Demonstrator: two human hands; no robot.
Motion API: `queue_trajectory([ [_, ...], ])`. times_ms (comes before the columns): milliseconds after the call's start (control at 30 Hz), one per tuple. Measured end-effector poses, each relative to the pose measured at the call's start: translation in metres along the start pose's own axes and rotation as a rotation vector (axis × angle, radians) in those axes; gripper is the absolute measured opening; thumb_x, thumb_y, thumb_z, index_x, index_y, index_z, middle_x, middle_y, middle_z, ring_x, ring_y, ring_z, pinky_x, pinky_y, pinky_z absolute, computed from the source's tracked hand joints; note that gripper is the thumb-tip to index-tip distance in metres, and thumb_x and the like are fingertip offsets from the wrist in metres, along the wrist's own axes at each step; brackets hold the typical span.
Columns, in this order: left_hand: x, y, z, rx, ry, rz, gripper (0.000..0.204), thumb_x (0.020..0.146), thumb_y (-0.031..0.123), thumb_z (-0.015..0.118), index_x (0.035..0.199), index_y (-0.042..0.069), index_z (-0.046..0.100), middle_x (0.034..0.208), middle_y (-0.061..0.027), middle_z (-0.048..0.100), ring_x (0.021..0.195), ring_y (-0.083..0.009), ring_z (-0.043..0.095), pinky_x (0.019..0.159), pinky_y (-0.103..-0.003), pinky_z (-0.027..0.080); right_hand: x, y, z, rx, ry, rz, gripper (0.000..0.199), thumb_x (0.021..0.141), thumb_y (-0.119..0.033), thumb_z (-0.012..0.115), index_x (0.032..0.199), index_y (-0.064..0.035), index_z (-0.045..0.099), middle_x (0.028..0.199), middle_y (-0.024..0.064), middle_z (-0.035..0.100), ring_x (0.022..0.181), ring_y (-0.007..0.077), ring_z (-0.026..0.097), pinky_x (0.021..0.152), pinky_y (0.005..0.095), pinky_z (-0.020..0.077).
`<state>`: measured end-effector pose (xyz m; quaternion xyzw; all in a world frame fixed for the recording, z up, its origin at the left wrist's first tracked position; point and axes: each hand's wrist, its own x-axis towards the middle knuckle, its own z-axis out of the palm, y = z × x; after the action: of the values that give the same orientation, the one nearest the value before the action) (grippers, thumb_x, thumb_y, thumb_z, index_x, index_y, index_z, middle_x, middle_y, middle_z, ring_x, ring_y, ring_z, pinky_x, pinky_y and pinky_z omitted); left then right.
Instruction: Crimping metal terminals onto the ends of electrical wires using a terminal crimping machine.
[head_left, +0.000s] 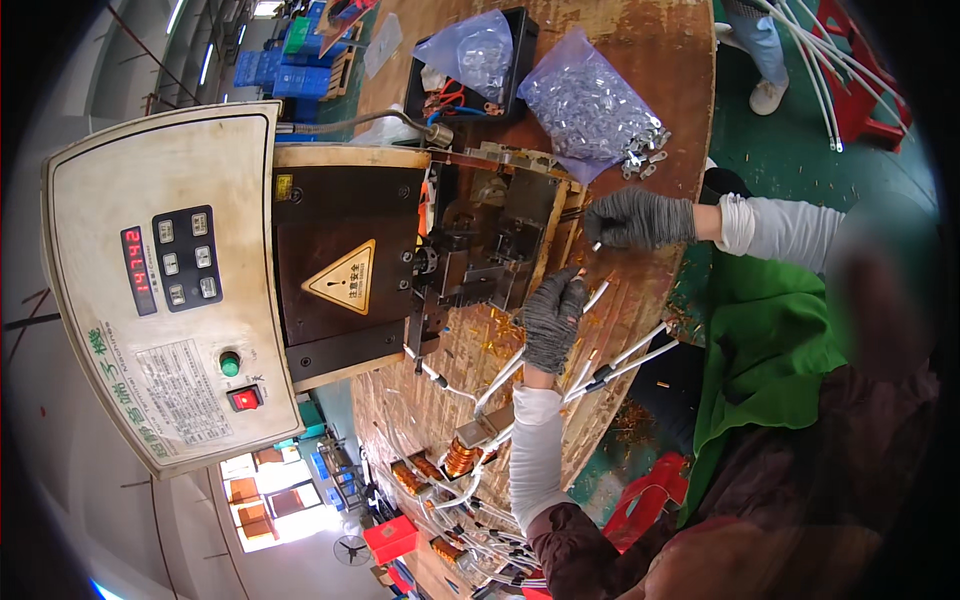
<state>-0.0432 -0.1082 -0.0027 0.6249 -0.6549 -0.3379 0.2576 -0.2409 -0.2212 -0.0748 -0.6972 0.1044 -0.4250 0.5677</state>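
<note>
The view is turned on its side, with the machine at the picture's left and my body at its right. My left hand [553, 322], in a grey knit glove with bare fingertips, is closed around a white cable [598, 296] in front of the machine's tooling. Just above it in the picture, my right hand [640, 219], gloved the same way, has curled fingers. A small whitish piece [597, 246] shows at its fingertips; its kind is too small to tell. The terminal crimping machine [480, 260] has a dark front plate and metal tooling, close to both hands.
A plastic bag of silvery terminals [590, 105] spills some onto the wooden table [650, 60]. Beside it, a black tray [520, 60] holds another bag and red-handled tools. Copper coils [462, 458] with white cables lie past my left arm. A control box [165, 290] carries a lit display.
</note>
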Motion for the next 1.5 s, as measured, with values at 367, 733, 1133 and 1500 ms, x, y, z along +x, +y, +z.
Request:
queue_trajectory([
  [367,0.001,0.002,0.000,0.004,0.110,-0.034,0.020,0.086,0.012,0.055,0.099,-0.001,0.060,0.079,-0.0120,0.061,0.068,-0.0182,0.058,0.066,-0.030,0.047,-0.007,-0.013,0.022,0.499,0.041,0.444,0.015,0.079,-0.011,0.067,0.092,-0.0036,0.063,0.078,0.0002,0.062,0.070,0.0076,0.056,0.061,0.0226,0.0481],
  [733,0.002,0.016,0.004,0.140,0.175,0.176,0.019,0.086,0.005,0.052,0.102,0.000,0.061,0.077,-0.0050,0.059,0.068,-0.0108,0.054,0.061,-0.025,0.045,-0.012,-0.019,0.036,0.654,0.163,0.521,0.017,0.081,-0.011,0.065,0.097,-0.0037,0.063,0.083,0.0007,0.064,0.071,0.0084,0.058,0.061,0.0227,0.0495],
  [1133,0.003,0.033,0.009,0.857,0.149,0.346,0.022,0.081,0.007,0.055,0.101,0.003,0.061,0.081,-0.0168,0.061,0.070,-0.0317,0.061,0.063,-0.038,0.049,-0.015,-0.020,0.031,0.700,0.134,0.494,0.016,0.081,-0.011,0.065,0.095,-0.0030,0.063,0.079,0.0004,0.063,0.071,0.0078,0.058,0.060,0.0224,0.0492],
  [1500,-0.003,0.021,0.000,0.265,0.069,0.225,0.023,0.082,0.011,0.057,0.102,-0.001,0.061,0.082,-0.0145,0.064,0.071,-0.0215,0.063,0.061,-0.032,0.048,-0.005,-0.034,0.026,0.006,0.068,0.069,0.010,0.079,-0.010,0.064,0.086,-0.0029,0.060,0.074,0.0041,0.062,0.067,0.0128,0.059,0.061,0.0270,0.0480],
])
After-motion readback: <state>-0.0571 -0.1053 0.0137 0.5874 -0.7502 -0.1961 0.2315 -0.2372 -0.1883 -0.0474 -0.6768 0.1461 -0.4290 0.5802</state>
